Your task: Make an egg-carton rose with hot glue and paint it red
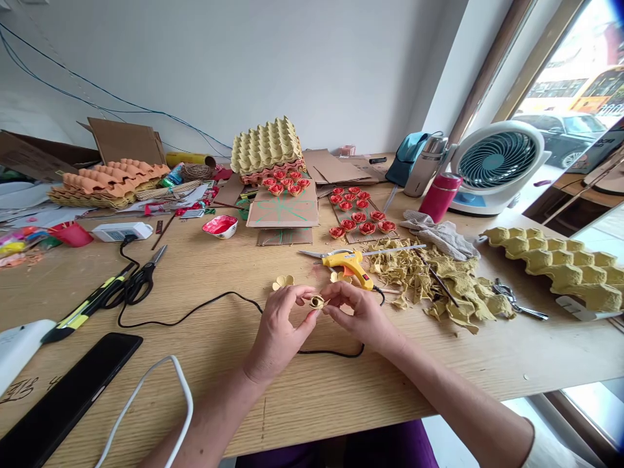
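Note:
A small rolled piece of yellow egg carton (pixel 316 302) sits between the fingertips of both my hands, its round opening turned up. My left hand (pixel 285 322) pinches it from the left, and my right hand (pixel 359 315) pinches it from the right. Just behind the left fingers lies a yellow egg-carton flower cup (pixel 283 282). Another yellow cup (pixel 340 277) shows partly behind the right fingers. Beyond them a yellow glue gun (pixel 350 265) rests on its side, with a glue stick out of its back.
Torn yellow egg-carton scraps (pixel 414 273) spread to the right, near an egg tray (pixel 560 260). Red paper flowers (pixel 358 211) stand on cardboard behind. At left lie scissors (pixel 139 283), a utility knife (pixel 90 305) and a phone (pixel 73 396). The glue gun's black cord (pixel 195 305) crosses the table.

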`<state>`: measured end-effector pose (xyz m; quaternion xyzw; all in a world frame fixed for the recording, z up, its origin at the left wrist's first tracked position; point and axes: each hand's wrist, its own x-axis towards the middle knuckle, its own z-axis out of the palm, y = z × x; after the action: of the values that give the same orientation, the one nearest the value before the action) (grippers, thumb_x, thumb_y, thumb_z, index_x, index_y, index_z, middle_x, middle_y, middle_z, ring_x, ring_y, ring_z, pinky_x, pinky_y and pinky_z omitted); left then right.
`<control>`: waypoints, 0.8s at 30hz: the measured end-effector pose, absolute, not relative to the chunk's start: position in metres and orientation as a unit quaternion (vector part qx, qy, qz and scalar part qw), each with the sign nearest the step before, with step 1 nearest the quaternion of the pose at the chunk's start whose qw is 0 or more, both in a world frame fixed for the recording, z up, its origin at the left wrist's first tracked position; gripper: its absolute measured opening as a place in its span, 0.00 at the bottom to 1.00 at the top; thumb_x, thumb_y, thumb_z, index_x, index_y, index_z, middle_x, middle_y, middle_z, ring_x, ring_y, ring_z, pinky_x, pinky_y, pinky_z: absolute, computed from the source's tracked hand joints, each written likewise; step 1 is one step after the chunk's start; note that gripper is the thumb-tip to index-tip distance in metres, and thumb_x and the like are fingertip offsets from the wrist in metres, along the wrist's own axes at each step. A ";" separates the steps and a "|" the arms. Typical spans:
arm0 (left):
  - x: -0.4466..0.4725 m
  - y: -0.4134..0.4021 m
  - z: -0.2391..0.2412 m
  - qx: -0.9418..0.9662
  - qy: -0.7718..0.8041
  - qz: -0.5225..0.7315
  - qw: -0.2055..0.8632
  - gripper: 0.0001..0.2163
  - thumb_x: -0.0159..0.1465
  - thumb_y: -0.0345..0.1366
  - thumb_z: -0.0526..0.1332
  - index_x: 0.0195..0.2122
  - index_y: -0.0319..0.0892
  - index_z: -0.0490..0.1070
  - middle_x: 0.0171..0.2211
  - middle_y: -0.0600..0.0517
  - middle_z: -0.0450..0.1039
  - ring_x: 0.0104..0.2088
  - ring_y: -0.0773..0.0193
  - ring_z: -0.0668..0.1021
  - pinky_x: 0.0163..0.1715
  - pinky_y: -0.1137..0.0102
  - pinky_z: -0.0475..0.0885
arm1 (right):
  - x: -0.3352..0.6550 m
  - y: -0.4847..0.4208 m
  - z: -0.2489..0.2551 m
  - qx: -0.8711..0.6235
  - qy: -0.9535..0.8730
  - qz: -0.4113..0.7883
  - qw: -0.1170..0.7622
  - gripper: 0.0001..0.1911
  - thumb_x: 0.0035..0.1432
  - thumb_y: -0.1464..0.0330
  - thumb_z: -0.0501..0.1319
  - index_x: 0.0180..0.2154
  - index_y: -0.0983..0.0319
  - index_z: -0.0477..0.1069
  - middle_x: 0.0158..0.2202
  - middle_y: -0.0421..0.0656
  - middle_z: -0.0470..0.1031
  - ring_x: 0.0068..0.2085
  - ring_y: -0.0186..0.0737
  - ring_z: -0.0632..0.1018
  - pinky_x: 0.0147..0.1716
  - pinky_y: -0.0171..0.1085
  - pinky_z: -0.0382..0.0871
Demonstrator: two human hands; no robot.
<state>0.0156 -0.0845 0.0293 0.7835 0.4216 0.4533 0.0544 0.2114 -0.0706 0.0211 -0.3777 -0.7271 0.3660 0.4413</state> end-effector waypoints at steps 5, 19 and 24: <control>0.017 -0.085 0.026 0.752 0.446 0.479 0.075 0.15 0.63 0.29 0.67 0.50 0.45 0.69 0.38 0.52 0.79 0.36 0.62 0.81 0.47 0.64 0.76 | 0.209 -0.072 0.017 -0.386 -0.721 0.348 0.458 0.05 0.64 0.67 0.63 0.41 0.60 0.77 0.29 0.40 0.81 0.28 0.37 0.82 0.30 0.33 0.74; 0.014 -0.089 0.033 0.765 0.413 0.492 0.043 0.10 0.65 0.32 0.67 0.45 0.46 0.70 0.35 0.53 0.78 0.32 0.65 0.80 0.40 0.68 0.78 | 0.208 -0.076 0.018 -0.324 -0.727 0.285 0.534 0.09 0.67 0.64 0.64 0.44 0.56 0.82 0.29 0.41 0.84 0.26 0.37 0.83 0.30 0.34 0.78; 0.012 -0.088 0.035 0.771 0.388 0.503 0.029 0.09 0.65 0.31 0.68 0.43 0.46 0.70 0.34 0.55 0.78 0.31 0.66 0.79 0.46 0.66 0.77 | 0.209 -0.075 0.019 -0.328 -0.713 0.321 0.530 0.10 0.66 0.62 0.65 0.45 0.57 0.83 0.30 0.42 0.85 0.28 0.38 0.84 0.32 0.35 0.79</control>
<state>0.0122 -0.0881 0.0354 0.7714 0.3881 0.5035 0.0294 0.2093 -0.0754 0.0189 -0.3283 -0.7133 0.3205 0.5298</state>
